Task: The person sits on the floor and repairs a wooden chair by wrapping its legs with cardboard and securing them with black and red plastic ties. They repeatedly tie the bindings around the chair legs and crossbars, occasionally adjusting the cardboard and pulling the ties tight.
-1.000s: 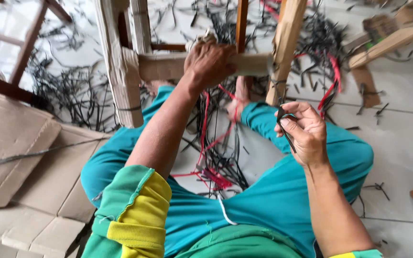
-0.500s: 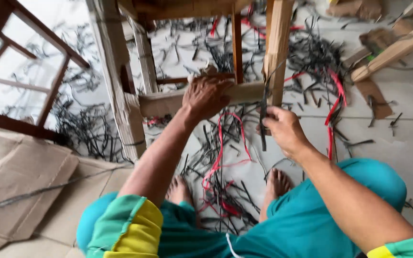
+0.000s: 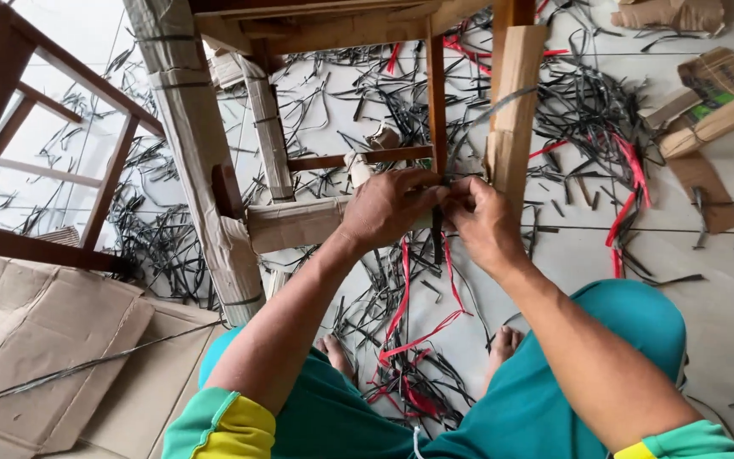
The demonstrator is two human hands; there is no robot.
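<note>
A wooden chair frame stands in front of me, its legs and rails wrapped in brown paper. My left hand [image 3: 388, 208] is closed over the right end of the paper-wrapped crossbar [image 3: 295, 223]. My right hand [image 3: 486, 223] meets it there, fingers pinched on a black strap [image 3: 437, 245] that hangs down between both hands, just left of the wrapped right leg [image 3: 511, 110]. The fingertips hide where the strap is fixed. A thin bare wooden spindle [image 3: 436, 93] rises right above the hands.
The thick wrapped left leg [image 3: 201, 161] stands to the left. Cut black and red strap pieces [image 3: 605, 119] litter the white tile floor. Flattened cardboard [image 3: 36, 340] lies at lower left, a bare dark wooden frame [image 3: 10, 110] at far left. My bare feet [image 3: 337, 353] rest below the chair.
My right hand has come up and left from my knee to the crossbar, bringing the black piece beside my left hand. The view has tilted downward and closer.
</note>
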